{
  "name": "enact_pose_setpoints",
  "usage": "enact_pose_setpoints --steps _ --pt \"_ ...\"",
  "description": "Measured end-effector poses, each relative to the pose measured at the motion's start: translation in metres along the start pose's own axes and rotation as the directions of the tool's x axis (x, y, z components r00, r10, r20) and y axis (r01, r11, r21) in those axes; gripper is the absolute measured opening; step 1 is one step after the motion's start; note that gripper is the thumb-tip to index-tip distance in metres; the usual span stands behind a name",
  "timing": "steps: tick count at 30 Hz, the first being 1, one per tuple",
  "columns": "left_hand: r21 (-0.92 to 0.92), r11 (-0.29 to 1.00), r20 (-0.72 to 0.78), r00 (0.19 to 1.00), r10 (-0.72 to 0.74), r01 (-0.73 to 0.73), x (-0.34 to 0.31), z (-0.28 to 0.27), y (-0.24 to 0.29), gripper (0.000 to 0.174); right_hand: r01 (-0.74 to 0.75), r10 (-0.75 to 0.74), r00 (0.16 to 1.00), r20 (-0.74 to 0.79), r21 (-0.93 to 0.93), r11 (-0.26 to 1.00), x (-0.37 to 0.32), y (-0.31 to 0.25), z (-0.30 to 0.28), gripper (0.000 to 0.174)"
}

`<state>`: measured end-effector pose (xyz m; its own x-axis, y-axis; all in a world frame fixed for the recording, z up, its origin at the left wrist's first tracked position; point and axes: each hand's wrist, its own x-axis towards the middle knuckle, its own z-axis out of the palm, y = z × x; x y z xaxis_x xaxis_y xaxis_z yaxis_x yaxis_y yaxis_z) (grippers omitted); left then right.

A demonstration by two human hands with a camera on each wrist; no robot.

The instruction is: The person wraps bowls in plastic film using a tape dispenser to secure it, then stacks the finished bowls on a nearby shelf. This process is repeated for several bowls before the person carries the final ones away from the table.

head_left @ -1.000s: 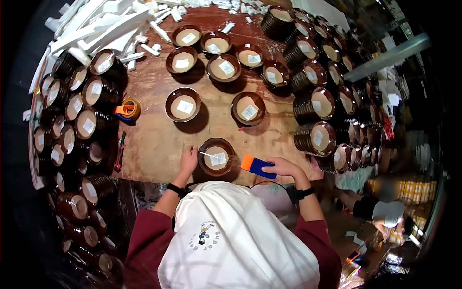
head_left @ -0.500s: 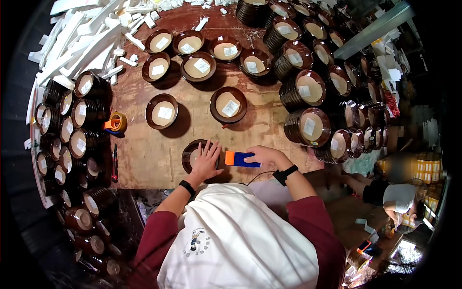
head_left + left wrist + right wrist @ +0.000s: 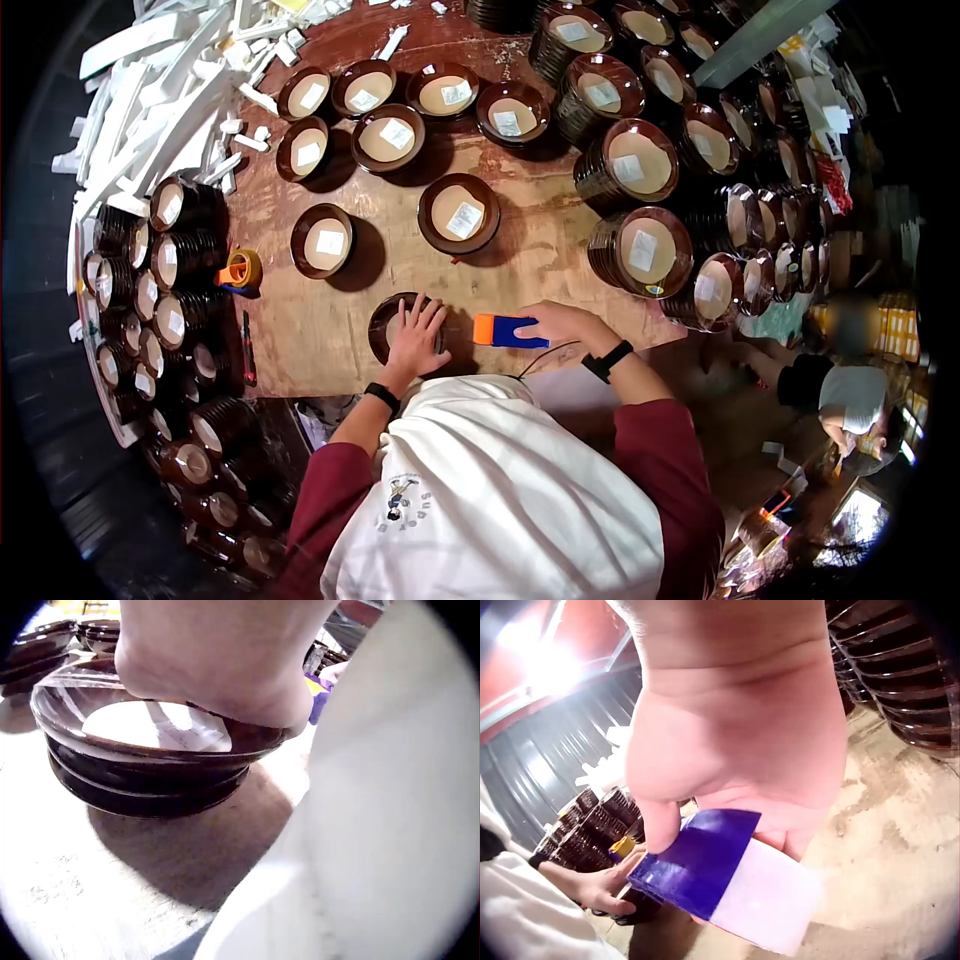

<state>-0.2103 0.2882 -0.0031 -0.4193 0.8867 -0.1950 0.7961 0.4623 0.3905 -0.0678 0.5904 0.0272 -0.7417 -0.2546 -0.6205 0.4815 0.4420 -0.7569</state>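
Note:
My left hand (image 3: 415,343) lies over a dark brown glossy bowl (image 3: 382,322) at the table's front, its fingers spread across the bowl's opening. Clear film covers the bowl (image 3: 142,780) in the left wrist view, and a pale paper shows inside. Much of its opening is hidden under the hand. To the right, my right hand (image 3: 562,322) grips a flat, blue block-shaped object (image 3: 515,332) with an orange end pointing toward the bowl. Its blue side (image 3: 705,862) shows under my thumb in the right wrist view, beside a pale section.
Film-covered bowls (image 3: 458,214) with white papers stand further back. Stacked bowls line the left (image 3: 175,260) and right (image 3: 640,250). A tape dispenser (image 3: 240,272) and a red-black cutter (image 3: 249,350) lie at left. White foam scraps (image 3: 170,110) pile behind. Another person (image 3: 850,400) bends at far right.
My left hand has gone from beside the bowl to lying over its opening. The right hand still holds the blue block-shaped object near the bowl. The head view has shifted.

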Motion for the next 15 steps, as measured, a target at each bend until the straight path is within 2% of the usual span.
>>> enact_pose_setpoints --steps 3,6,10,15 --pt "-0.004 1.000 0.001 1.000 0.005 -0.005 -0.002 0.002 0.002 0.083 0.024 -0.028 0.999 -0.033 -0.101 0.995 -0.016 -0.003 0.001 0.045" --pt "0.006 1.000 0.016 1.000 0.015 -0.015 -0.001 0.000 -0.002 0.083 -0.017 0.009 0.997 -0.073 -0.104 0.994 -0.016 0.004 0.002 0.045" --pt "0.012 0.999 0.020 0.999 0.029 -0.030 0.000 0.003 0.000 0.083 -0.157 0.083 0.974 -0.209 -0.366 0.917 0.028 0.003 0.032 0.043" --pt "0.000 0.999 -0.002 0.999 0.047 -0.047 -0.001 0.007 -0.003 0.084 -0.238 0.139 0.952 -0.272 -0.373 0.897 0.067 -0.033 0.056 0.040"
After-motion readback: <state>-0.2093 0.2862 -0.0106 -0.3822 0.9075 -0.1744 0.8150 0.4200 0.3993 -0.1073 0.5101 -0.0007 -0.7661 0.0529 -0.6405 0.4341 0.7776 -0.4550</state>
